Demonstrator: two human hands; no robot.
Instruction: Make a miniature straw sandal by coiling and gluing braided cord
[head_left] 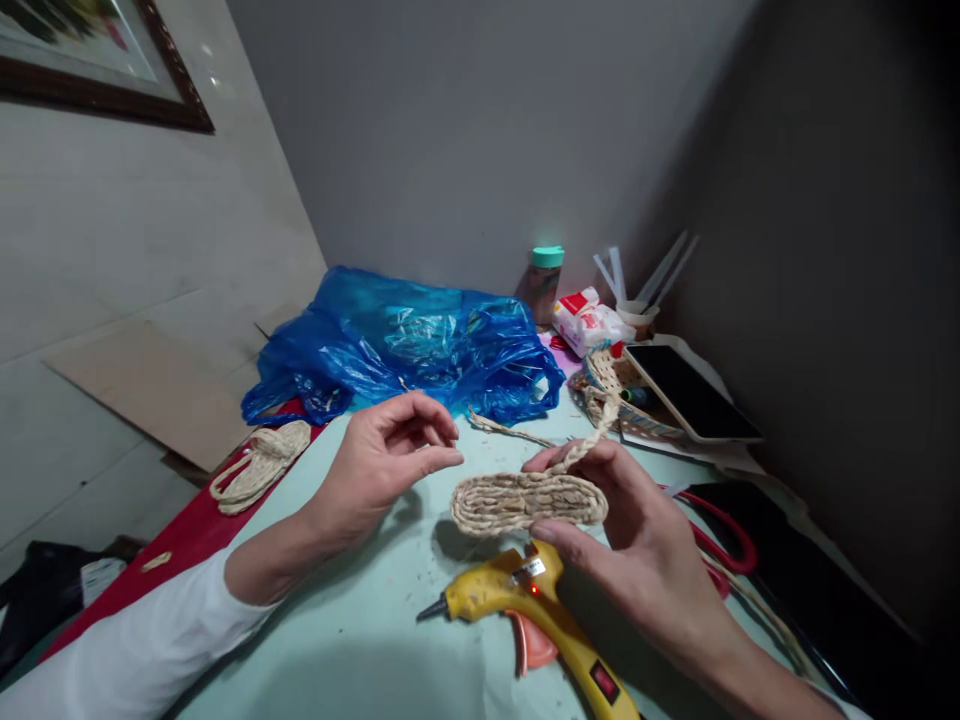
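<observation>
My right hand (645,545) grips a flat oval coil of braided straw cord (529,503) between thumb and fingers. A loose tail of the braid (596,435) rises from the coil's upper right side and bends over. To the left of the coil is my left hand (397,450), its fingers curled and the thumb apart from them, with nothing visible in its grasp. Below the coil, a yellow glue gun (510,585) with a lit red light rests on an orange stand (534,645), its nozzle pointing left.
A blue plastic bag (405,340) lies at the back. Another straw coil (266,465) sits at the left edge on red cloth (187,540). On the right are a woven basket (600,370), a tablet (694,390), red-handled scissors (724,525) and a green-lidded jar (545,285).
</observation>
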